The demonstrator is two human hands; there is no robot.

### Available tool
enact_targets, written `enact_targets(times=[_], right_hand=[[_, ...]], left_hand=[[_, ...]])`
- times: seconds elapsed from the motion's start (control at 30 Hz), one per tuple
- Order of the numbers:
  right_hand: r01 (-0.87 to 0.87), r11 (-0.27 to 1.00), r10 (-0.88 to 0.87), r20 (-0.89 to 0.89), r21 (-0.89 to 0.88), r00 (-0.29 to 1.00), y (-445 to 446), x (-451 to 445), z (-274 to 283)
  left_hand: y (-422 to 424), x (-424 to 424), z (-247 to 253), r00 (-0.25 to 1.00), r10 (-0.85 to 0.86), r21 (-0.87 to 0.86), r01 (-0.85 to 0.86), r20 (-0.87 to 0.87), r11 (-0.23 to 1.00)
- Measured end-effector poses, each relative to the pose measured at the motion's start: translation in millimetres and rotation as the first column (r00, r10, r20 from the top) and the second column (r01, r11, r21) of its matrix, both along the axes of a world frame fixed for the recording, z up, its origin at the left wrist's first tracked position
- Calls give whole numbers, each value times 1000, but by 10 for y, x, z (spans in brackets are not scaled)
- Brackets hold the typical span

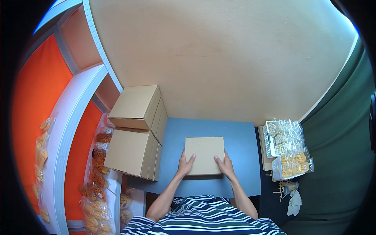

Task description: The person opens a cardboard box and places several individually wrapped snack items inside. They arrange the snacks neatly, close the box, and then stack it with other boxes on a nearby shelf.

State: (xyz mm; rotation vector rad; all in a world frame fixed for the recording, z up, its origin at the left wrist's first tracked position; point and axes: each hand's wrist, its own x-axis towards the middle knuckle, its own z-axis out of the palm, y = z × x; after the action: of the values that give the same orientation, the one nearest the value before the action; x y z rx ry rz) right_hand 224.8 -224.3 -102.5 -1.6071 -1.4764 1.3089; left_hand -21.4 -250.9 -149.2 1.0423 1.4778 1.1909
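Observation:
A closed brown cardboard box (pixel 204 152) is between my two hands, above or on the blue tabletop (pixel 211 129); a dark strip shows under its near edge. My left hand (pixel 185 165) grips its left side, thumb on the lid and fingers along the side. On the right side my right hand (pixel 225 166) holds it the same way. The box's underside and most of my fingertips are hidden.
Stacked cardboard boxes (pixel 129 149) stand on the table's left. Beyond them, a white shelf unit (pixel 76 111) carries bagged snacks (pixel 98 170). On the right are a white basket of clear packets (pixel 283 139), a basket of yellow snack packets (pixel 293 166) and a cloth (pixel 294 202).

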Motion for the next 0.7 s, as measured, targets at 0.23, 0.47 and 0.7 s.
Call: enact_targets(times=[0.23,0.47,0.7], right_hand=[[189,969,-242,-442,-162,864,-535,-32,304],[-91,985,-51,-762,-143,646,-628,151,474],[-245,932,-206,-946,-267,249,-758,-263,872]], left_hand=[[-495,-78,662,998,-59,177,64,-30,982],[-580,-234,1675,975,-198,196,216,-104,957],[-1066,-659,2457,879,-266,552,5,394,834]])
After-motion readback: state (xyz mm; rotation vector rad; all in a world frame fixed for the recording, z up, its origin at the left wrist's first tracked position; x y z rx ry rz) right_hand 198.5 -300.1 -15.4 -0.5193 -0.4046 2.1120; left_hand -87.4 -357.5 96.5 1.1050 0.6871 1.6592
